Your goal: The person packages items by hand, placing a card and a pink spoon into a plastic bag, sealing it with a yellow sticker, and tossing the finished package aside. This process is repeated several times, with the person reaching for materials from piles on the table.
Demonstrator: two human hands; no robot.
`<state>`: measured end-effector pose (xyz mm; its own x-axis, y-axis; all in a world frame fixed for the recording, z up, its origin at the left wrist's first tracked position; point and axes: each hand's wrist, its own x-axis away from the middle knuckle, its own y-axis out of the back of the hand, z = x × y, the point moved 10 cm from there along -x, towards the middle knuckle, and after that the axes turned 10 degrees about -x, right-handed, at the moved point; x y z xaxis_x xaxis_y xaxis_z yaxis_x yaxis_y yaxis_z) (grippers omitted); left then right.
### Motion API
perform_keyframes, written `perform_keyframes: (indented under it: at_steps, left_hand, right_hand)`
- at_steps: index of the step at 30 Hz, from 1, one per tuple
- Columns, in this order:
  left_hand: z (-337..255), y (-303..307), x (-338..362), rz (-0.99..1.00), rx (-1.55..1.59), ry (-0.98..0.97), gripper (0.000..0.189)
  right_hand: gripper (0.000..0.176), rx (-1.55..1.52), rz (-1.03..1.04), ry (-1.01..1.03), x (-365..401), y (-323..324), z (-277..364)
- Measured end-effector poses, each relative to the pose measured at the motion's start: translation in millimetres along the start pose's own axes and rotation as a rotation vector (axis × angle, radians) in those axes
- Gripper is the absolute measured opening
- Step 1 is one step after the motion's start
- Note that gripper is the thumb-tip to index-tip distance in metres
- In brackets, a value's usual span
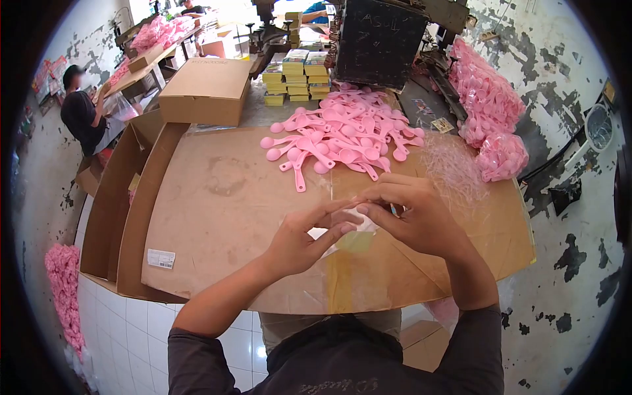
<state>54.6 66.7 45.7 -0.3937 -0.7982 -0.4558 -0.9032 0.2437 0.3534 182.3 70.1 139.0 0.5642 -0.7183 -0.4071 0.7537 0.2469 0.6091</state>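
Over the cardboard-covered table, my left hand (308, 235) and my right hand (413, 209) meet, their fingertips close together. Between them hangs a small clear plastic bag (366, 227), pinched near its upper edge by both hands. A pale yellow-green patch (355, 242) shows at the bag's lower part. My fingers partly hide the bag's top. Just beyond my hands lies a heap of pink plastic measuring spoons (342, 128), the nearest spoon handle (300, 179) pointing toward me.
Thin clear plastic strips (454, 164) lie right of the heap, beside bagged pink spoons (487, 92). Stacked yellow-edged cards (295, 76) and a closed carton (205, 89) stand behind. An open carton (122, 210) flanks the table's left. Another person (85, 112) works at far left.
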Motion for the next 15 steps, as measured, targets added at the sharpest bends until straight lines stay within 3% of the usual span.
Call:
perform_keyframes:
  at_steps: [1,4,7,15]
  left_hand:
    - [3.7,-1.0,0.2,0.009,0.004,0.016,0.044]
    - [12.9,0.9,1.4,0.004,0.053,0.086,0.041]
    - [9.7,4.0,2.7,-0.029,0.022,0.110,0.042]
    - [0.1,-2.7,3.7,0.069,-0.194,0.156,0.044]
  right_hand:
    - [0.012,-0.028,-0.004,-0.019,0.3,-2.0,-3.0]
    - [0.015,0.165,-0.236,0.229,1.3,7.0,17.2]
    - [0.020,0.419,-0.162,0.410,5.5,-13.1,34.0]
    - [0.019,0.819,-0.068,0.519,5.9,-52.7,27.9]
